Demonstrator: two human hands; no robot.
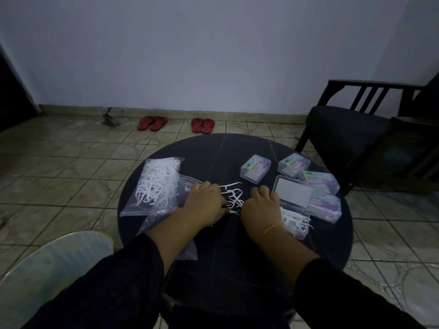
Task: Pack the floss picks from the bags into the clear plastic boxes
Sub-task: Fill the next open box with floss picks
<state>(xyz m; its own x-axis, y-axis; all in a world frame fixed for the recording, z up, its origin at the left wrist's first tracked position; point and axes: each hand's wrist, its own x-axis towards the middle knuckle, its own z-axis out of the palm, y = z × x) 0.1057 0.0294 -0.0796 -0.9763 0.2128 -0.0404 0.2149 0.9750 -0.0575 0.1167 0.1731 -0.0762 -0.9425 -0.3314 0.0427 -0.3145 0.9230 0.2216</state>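
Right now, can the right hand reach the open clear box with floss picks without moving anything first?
Probably yes. The right hand lies on the table just beside the open box, with nothing between them; its lid stands open and the closed boxes sit farther back.

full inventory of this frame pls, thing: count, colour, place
table: 1, dark, round, centre
full bag: 1, clear, white picks inside, table left
near-empty bag: 1, clear, under left forearm
loose floss picks: small pile, white, between hands
open box: 1, clear, picks inside, by right hand
closed boxes: 4, clear, pastel labels, table right
slippers: 2 pairs, red, by wall
chair: 1, black, right
left hand: on picks, grip unclear
right hand: on picks, grip unclear
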